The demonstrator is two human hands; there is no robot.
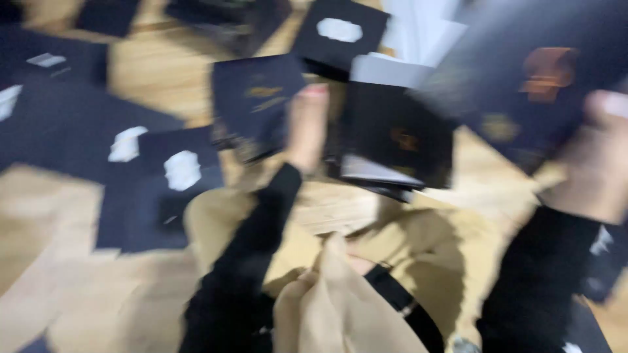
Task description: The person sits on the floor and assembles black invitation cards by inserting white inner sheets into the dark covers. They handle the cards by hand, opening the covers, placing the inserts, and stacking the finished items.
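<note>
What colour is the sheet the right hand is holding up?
Dark navy-black with blurred orange-gold markings; the sheet in the right hand shows in the head view.

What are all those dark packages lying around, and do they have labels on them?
Dark flat box: centre, on the wooden floor, faint gold marks, at the left hand.
Black box: right of centre, small orange mark.
Large dark box: upper right, orange emblem, in the right hand.
Black sleeves: left, white oval patches.
Everything is blurred.
</note>
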